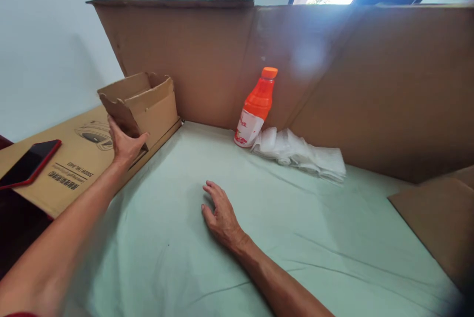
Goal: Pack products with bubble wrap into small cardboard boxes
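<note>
My left hand (124, 144) grips the near side of a small open cardboard box (148, 102) that sits at the left, on a flat printed cardboard sheet (70, 169). My right hand (220, 213) rests palm down on the pale green cloth (259, 238), fingers loosely spread and holding nothing. An orange bottle (256, 108) with an orange cap and white label stands upright at the back, against the cardboard wall. A folded white cloth (299, 154) lies just to the right of the bottle.
A tall cardboard wall (333, 75) runs along the back and right. A red-cased phone (29, 163) lies on the printed sheet at far left. Another flat cardboard piece (437, 218) lies at the right edge. A window shows above the wall.
</note>
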A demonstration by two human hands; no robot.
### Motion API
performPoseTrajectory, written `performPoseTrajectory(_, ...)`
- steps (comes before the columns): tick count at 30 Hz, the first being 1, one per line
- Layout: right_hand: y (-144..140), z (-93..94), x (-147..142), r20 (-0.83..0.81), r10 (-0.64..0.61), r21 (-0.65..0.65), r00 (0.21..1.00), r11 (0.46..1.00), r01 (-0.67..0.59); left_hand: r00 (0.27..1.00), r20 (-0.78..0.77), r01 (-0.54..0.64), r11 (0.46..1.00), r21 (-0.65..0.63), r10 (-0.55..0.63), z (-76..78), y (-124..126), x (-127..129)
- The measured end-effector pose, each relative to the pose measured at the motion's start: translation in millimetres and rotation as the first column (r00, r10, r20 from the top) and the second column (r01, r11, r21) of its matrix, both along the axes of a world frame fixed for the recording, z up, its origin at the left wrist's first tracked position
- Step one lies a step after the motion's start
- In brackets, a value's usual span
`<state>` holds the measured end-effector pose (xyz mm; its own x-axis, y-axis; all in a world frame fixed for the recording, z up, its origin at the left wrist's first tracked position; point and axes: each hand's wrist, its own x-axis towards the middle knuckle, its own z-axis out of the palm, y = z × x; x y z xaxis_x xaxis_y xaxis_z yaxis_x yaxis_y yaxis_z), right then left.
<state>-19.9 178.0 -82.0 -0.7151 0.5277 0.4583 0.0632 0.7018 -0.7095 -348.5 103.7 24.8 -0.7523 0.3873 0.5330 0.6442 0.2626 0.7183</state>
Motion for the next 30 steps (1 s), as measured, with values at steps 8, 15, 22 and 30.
performPoseTrajectory(8, -2.2, 3.2, 1.7, 0.000, 0.009, -0.053, 1.000, 0.999, -0.009, 0.994, 0.049, -0.098, 0.995, -0.026, 0.099, 0.5, 37.8, -23.2)
performPoseTrajectory(15, -0.7, 8.8, -7.3, 0.012, -0.013, -0.094, 1.000, 0.996, 0.014, 0.997, -0.035, -0.072, 0.984, -0.161, 0.068, -25.5, 2.2, 54.9)
performPoseTrajectory(22, -16.8, 19.4, -17.0, 0.240, -0.007, -0.001, 0.971, 1.000, 0.007, 0.869, -0.073, 0.389, 0.768, -0.509, -0.489, -112.4, -65.1, 156.2)
performPoseTrajectory(30, -24.1, 34.9, 34.5, 0.341, -0.114, 0.177, 0.933, 0.983, 0.055, 0.793, -0.208, 0.327, 0.689, -0.647, -0.572, -125.6, -67.8, 216.0)
